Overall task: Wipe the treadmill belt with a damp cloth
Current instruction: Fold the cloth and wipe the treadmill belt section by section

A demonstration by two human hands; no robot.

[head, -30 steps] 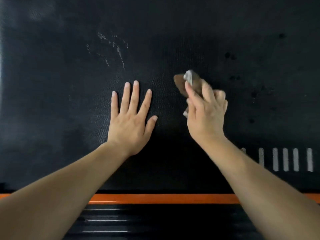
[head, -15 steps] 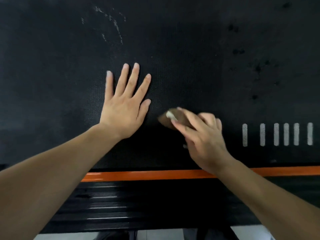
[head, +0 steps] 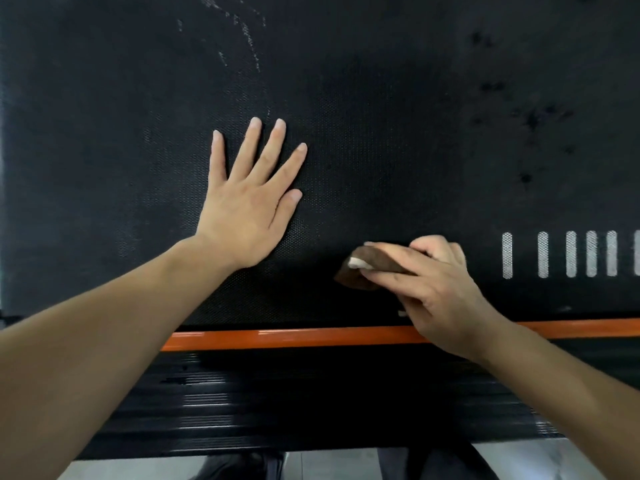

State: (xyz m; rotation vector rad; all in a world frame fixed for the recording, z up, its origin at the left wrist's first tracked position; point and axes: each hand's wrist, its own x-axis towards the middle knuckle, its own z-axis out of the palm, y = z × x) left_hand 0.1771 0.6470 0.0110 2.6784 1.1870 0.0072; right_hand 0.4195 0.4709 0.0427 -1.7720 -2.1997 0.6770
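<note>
Black textured treadmill belt [head: 381, 133] fills most of the frame. Left hand [head: 249, 209] lies flat on it left of centre, fingers straight and spread, holding nothing. Right hand [head: 440, 289], lower right of centre, grips a brown cloth [head: 374, 263] and presses it to the belt just above the orange strip [head: 294, 337]. Hands apart.

Step judged: mid-wipe along the near edge. Whitish scuffs [head: 242, 32] at top centre-left and dark spots [head: 530, 119] at upper right look untreated. Next move likely calls for a firm stroke up-frame toward them, with the flat hand as brace.
</note>
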